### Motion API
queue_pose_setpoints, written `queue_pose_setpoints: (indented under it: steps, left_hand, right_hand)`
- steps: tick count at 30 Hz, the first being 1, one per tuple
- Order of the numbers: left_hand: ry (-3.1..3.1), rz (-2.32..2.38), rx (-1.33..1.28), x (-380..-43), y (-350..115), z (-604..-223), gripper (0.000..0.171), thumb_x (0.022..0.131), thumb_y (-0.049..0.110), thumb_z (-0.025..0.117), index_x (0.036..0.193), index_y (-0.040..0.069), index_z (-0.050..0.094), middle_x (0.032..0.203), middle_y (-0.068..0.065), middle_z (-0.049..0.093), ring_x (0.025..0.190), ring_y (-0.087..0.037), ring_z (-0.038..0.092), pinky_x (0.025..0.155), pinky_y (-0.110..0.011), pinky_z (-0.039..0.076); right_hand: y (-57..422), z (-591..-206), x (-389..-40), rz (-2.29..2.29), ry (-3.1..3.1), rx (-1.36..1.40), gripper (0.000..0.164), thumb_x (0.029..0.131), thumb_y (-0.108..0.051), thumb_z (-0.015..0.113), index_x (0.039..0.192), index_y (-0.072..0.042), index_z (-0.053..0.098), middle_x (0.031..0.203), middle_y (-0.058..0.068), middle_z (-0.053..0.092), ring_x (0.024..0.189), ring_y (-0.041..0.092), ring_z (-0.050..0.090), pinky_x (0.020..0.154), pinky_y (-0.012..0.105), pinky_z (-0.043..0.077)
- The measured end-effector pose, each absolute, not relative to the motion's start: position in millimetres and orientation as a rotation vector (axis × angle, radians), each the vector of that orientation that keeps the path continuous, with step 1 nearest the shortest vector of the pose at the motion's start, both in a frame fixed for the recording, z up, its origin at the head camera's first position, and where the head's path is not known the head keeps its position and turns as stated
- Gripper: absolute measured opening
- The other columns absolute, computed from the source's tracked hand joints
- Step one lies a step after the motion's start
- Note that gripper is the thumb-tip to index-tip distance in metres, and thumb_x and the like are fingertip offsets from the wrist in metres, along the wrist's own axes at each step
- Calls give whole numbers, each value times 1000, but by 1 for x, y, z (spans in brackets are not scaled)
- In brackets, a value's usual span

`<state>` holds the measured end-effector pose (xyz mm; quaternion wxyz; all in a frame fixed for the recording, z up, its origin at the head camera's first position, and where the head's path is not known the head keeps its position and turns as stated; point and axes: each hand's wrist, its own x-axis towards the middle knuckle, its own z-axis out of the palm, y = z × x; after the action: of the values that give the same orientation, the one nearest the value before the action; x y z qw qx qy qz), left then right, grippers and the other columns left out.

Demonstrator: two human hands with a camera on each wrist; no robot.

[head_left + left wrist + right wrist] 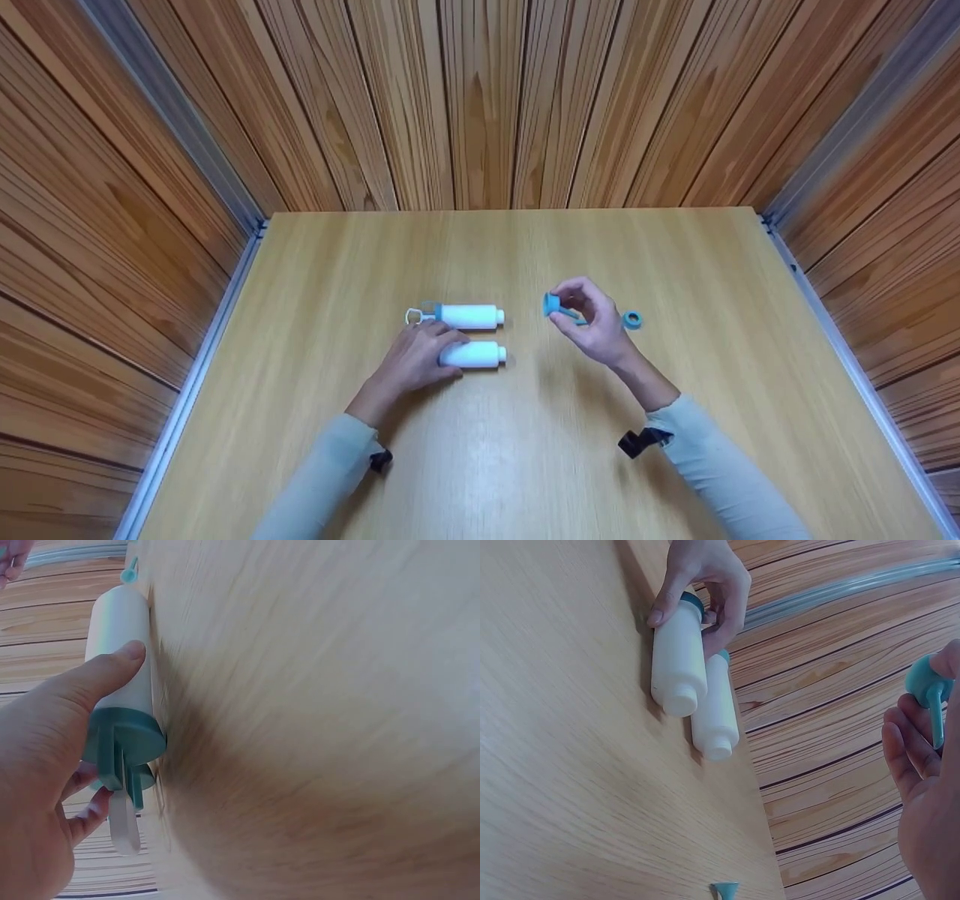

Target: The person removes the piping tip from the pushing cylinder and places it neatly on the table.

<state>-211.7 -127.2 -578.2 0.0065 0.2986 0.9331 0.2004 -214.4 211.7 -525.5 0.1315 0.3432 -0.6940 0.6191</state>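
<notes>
Two white icing syringes with teal end caps and plunger handles lie side by side on the wooden table, their narrow ends to the right. My left hand (414,355) grips the near syringe (480,355) around its capped end; its thumb lies along the white barrel (116,619) in the left wrist view. Just beyond is the far syringe (471,317). Right of both, above the table, my right hand (598,328) pinches a teal cup-shaped nozzle (551,304) between thumb and fingers. A thin spout (937,720) extends from it in the right wrist view.
Beyond the right wrist, a small teal nozzle (632,320) stands on the table (480,465), its round opening facing up. Wood-panelled walls (480,105) with metal edge strips (199,375) enclose the table at the back and both sides.
</notes>
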Motion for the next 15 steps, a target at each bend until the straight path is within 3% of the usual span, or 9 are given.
queue_pose_setpoints:
  steps: [5, 11, 15]
  left_hand:
    - [2921, 630, 937, -211, -126, -578, 51, 94, 35, 94, 139, 16, 77, 144, -14, 77, 140, -40, 70, 118, -63, 55]
    - [2946, 614, 971, -211, -125, -576, 51, 91, 36, 97, 135, 17, 78, 140, -13, 79, 136, -40, 73, 115, -62, 58]
    - [2949, 614, 991, -211, -125, -575, 53, 89, 36, 98, 134, 17, 78, 138, -13, 80, 135, -40, 73, 114, -63, 59]
  right_hand:
    - [212, -526, -215, 1796, -2015, 993, 34, 105, -5, 75, 123, 19, 59, 118, -9, 68, 103, 17, 71, 99, 20, 61]
    - [212, -525, -214, 1815, -2021, 974, 29, 97, 15, 71, 122, 20, 58, 116, -9, 69, 103, 9, 71, 98, 19, 61]
    - [212, -525, -213, 1817, -2028, 966, 29, 99, 11, 72, 123, 19, 58, 117, -9, 69, 103, 11, 70, 99, 19, 61]
